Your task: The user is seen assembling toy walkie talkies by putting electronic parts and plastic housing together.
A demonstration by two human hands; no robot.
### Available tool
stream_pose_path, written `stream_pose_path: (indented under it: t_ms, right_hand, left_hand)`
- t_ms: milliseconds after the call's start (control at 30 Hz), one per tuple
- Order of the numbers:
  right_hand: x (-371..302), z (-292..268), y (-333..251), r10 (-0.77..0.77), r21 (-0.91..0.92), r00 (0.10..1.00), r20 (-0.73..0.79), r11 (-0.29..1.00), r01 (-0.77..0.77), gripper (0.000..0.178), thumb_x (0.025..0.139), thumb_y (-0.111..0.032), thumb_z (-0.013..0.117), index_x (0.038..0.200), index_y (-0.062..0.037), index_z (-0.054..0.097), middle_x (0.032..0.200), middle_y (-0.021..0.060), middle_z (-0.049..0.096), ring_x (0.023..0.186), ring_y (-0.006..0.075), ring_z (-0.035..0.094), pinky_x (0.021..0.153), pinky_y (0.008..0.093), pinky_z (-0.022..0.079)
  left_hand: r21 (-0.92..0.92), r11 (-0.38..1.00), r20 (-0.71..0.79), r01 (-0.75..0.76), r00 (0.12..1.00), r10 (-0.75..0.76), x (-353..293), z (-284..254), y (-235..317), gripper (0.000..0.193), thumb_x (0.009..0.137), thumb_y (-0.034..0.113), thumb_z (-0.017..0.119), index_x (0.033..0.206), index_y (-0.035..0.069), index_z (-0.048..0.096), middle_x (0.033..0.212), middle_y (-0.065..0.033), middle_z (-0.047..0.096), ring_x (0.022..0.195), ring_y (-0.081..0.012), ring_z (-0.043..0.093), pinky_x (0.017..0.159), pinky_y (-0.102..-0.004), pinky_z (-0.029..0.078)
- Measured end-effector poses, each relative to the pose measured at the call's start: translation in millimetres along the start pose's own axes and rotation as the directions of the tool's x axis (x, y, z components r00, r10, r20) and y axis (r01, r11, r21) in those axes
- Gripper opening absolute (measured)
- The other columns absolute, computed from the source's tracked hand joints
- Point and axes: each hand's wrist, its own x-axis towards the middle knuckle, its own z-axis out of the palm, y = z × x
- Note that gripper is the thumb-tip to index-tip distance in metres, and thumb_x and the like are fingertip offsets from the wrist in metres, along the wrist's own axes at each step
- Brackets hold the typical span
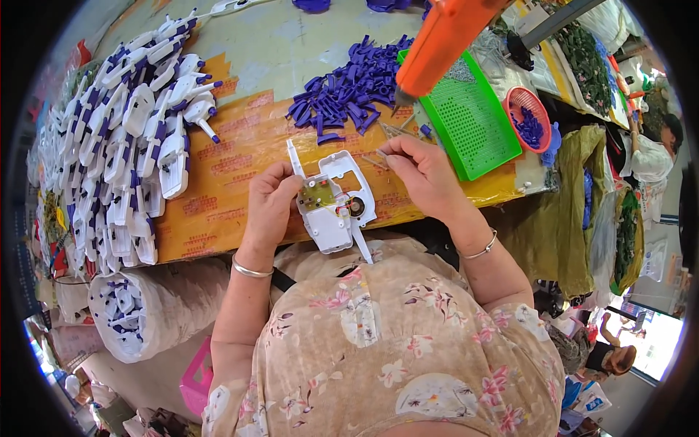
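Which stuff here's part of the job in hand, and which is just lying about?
Part of the job:
- open white casing, held by the left grip
- purple pieces
- white-and-purple units
- orange tool, probably
- green basket, probably

Apparently just lying about:
- pink plastic item
- dark green foliage

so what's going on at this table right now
A person's left hand holds an open white plastic casing at the table's near edge, its green circuit board exposed. The right hand is near small thin pieces; whether it holds one is too small to tell. Purple plastic parts lie heaped beyond, beside a green basket, and many white-and-purple pieces are piled to the left.
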Motion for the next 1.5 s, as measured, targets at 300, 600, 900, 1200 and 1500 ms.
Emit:
stream_pose_path:
  t_ms: [300,600,900,1200,1500]
  right_hand:
    - [7.4,0.2,-12.5,0.312,0.682,0.901,0.302,0.589,-0.433,0.017,0.086,-0.004,0.057,0.102,0.0007,0.06,0.085,0.0035,0.061,0.073,0.0078,0.057,0.063,0.0213,0.048]
    - [20.2,17.8,-18.1,0.169,0.668,0.941,0.294,0.668,-0.329,0.013,0.084,-0.001,0.059,0.096,-0.0016,0.059,0.083,-0.0002,0.06,0.073,0.0056,0.055,0.06,0.0191,0.044]
    - [29.7,32.3,-27.1,0.129,0.637,0.936,0.327,0.702,-0.319,0.012,0.083,-0.001,0.063,0.095,-0.0011,0.059,0.075,-0.0001,0.058,0.064,0.0052,0.054,0.056,0.0201,0.046]
    - [34.8,41.6,-26.0,0.141,0.436,0.948,0.284,0.862,-0.259,0.009,0.081,-0.001,0.065,0.085,-0.0038,0.058,0.071,-0.0043,0.057,0.063,0.0014,0.052,0.054,0.0181,0.041]
    - [32.1,50.6,-17.4,0.117,0.436,0.971,0.21,0.878,-0.2,0.008,0.08,-0.005,0.068,0.083,-0.0036,0.06,0.069,-0.0033,0.058,0.06,0.0016,0.051,0.051,0.0185,0.042]
  left_hand:
    - [-0.001,0.999,0.067,0.039,0.997,-0.039,-1.8,6.0,3.6,0.007,0.085,0.005,0.052,0.084,0.001,0.058,0.075,0.0016,0.056,0.064,-0.0033,0.054,0.052,-0.0181,0.046]
    - [-0.005,1.0,0.134,0.017,0.991,-0.016,-3.6,14.8,6.8,0.016,0.085,0.008,0.053,0.095,-0.001,0.063,0.073,0.0015,0.059,0.058,-0.0025,0.052,0.049,-0.0169,0.04]
    - [-0.138,0.986,0.226,0.089,0.973,-0.056,-3.7,16.5,6.7,0.018,0.089,0.014,0.053,0.093,-0.001,0.062,0.077,-0.0014,0.061,0.064,-0.0069,0.057,0.056,-0.0202,0.047]
    - [-0.24,0.958,0.278,0.157,0.957,-0.087,0.5,16.4,-1.5,0.019,0.092,0.014,0.051,0.098,-0.002,0.06,0.084,-0.0051,0.063,0.07,-0.0102,0.061,0.061,-0.0227,0.051]
    - [-0.156,0.975,0.321,0.157,0.942,-0.101,1.7,10.2,-3.0,0.019,0.092,0.014,0.051,0.1,0.0,0.06,0.086,-0.0047,0.064,0.072,-0.0096,0.061,0.061,-0.0225,0.051]
